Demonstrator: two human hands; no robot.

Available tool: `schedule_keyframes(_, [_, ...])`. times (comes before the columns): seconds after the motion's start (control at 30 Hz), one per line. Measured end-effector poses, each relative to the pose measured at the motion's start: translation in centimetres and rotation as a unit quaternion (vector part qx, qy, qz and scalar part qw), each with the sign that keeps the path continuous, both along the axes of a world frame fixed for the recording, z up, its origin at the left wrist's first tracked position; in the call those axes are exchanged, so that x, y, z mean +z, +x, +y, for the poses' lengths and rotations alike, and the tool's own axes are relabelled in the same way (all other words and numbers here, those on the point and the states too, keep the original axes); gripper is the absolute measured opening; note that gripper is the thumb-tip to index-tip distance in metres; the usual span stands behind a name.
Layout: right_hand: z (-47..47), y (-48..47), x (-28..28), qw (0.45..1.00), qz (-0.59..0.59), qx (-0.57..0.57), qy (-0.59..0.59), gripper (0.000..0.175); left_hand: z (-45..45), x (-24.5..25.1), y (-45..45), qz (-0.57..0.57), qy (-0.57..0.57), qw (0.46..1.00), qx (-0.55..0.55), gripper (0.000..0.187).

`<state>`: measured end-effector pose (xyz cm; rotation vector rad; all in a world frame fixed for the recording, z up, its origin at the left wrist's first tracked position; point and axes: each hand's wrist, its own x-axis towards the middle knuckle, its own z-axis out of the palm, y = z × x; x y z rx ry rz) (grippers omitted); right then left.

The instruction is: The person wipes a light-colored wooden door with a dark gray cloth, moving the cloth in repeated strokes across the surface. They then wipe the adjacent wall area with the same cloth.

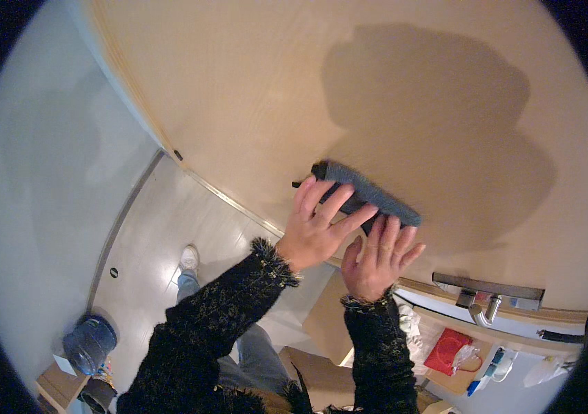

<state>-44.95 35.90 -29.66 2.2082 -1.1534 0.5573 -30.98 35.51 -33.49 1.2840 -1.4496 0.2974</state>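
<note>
A dark grey rolled or folded fabric item (371,194) with black parts lies slantwise in front of a pale wooden door (242,98). My left hand (319,222) holds its left and middle part, fingers spread over the black underside. The fingertips of my right hand (384,253) grip its lower right end. A small black tip sticks out past my left fingers. Its exact kind cannot be told, and my hands hide part of it. I cannot tell whether it touches the door.
A metal lever handle (488,308) is on the door at right. Beyond the door's edge are a cardboard box (327,315), a red bag (448,351) and a desk surface. A blue water jug (90,342) stands at lower left on the tiled floor (144,259).
</note>
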Motion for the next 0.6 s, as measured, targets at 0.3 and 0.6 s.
schedule_keyframes(0.3, [2.9, -5.3, -5.1, 0.990, 0.074, -0.057, 0.102, 0.045, 2.6, -4.4, -3.4, -0.153, 0.107, 0.982, -0.036, 0.034])
schedule_keyframes(0.6, [1.1, -5.8, -0.4, 0.995, -0.075, -0.047, -0.042, 0.040, 0.1, 2.1, -7.2, -0.179, -0.023, 0.982, -0.058, 0.040])
